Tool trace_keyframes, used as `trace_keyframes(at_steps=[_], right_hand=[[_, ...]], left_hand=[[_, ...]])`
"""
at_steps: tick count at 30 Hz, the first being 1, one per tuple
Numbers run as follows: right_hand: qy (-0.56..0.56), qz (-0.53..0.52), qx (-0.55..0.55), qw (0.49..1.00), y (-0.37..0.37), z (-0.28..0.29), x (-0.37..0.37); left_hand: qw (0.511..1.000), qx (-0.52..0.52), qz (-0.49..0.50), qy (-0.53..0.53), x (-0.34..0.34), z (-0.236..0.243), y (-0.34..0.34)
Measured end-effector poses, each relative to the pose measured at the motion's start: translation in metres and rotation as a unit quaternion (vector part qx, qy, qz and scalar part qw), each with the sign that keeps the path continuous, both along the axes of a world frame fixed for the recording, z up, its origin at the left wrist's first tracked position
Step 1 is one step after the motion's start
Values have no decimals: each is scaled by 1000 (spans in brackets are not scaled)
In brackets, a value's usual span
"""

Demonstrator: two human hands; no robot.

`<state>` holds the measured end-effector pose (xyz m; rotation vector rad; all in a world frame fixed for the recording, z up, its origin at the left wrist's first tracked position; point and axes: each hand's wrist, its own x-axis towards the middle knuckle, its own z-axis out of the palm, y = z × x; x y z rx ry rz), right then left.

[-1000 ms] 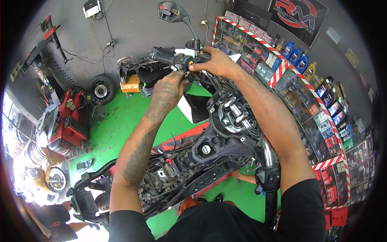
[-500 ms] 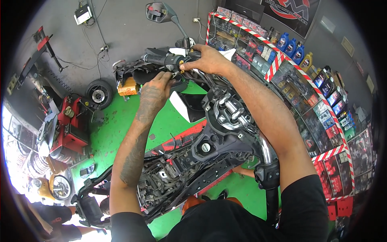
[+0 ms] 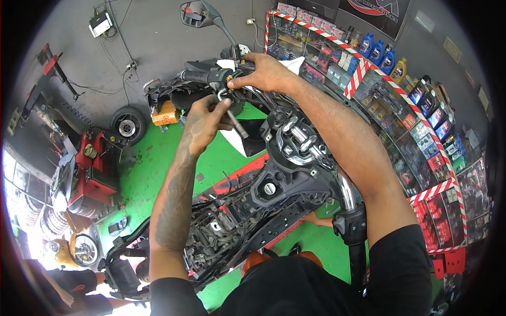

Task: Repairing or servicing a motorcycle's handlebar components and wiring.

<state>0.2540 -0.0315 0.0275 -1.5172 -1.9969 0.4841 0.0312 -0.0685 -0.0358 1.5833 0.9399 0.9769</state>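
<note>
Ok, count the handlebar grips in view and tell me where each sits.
2. The far grip is above the left hand and left of the right hand in the picture; the near grip is toward lower right, just below a black switch housing.

Right: glass case (image 3: 375, 108) edged in red-white tape (image 3: 356, 79), row of blue bottles (image 3: 376, 51) plus a gold one (image 3: 399, 69) on top, black banner (image 3: 375, 19) on the wall behind. Left: red machine (image 3: 94, 181) on green floor (image 3: 138, 181), loose wheel (image 3: 127, 126) by the grey wall (image 3: 158, 37), orange box (image 3: 165, 112) near it. White box (image 3: 100, 24) with cables up on that wall.
</note>
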Motion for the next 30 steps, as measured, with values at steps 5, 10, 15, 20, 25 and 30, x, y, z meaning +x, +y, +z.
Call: trace_keyframes(at_steps=[5, 10, 15, 20, 25, 30], right_hand=[[1, 4, -2, 1000, 5, -4, -3], [-10, -19, 14, 1000, 1, -6, -2], [-21, -1, 8, 1000, -3, -1, -3], [-7, 3, -2, 1000, 2, -1, 2], [-24, -1, 24, 999, 3, -4, -2], [-41, -7, 29, 999, -1, -1, -5]], left_hand=[[854, 420, 161, 262, -10, 7, 13], [794, 444, 126, 396, -4, 23, 18], [671, 537, 102, 501, -12, 35, 31], [916, 187, 43, 352, 13, 44, 17], [968, -120, -75, -205, 17, 6, 15], [966, 103, 124, -201, 32, -32, 1]])
